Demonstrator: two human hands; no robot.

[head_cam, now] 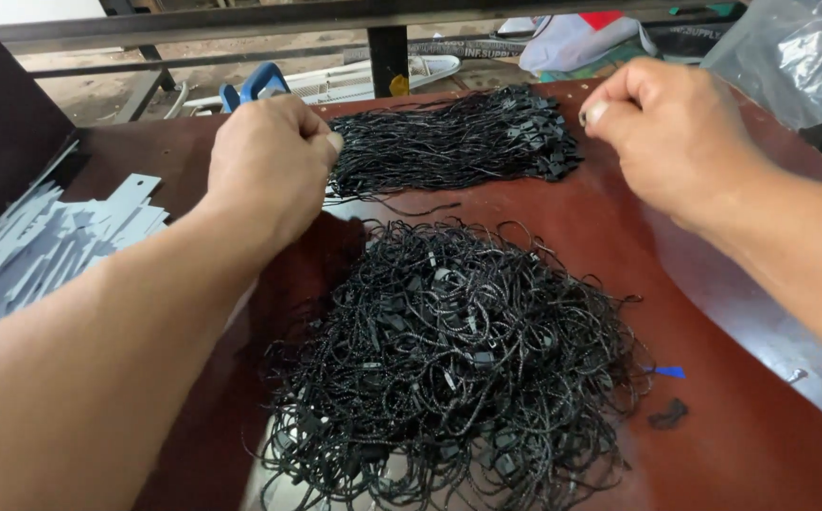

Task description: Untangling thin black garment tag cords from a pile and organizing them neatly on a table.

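Note:
A large tangled heap of black string loops with small plastic tags [449,360] lies on the dark red table [714,416] in front of me. Behind it sits a straightened bundle of the same black strings [449,142], their tag ends lined up at the right. My left hand [269,161] is closed at the left end of that bundle, fingers pinched on the strings. My right hand [671,132] is closed at the bundle's right end by the tags, thumb and forefinger pinched together; what it pinches is too small to see.
A pile of flat grey card tags [42,246] lies at the left table edge. A blue scrap [668,371] and a small black bit [668,414] lie right of the heap. Clear plastic bags [799,57] sit at the back right, a metal frame [387,47] behind the table.

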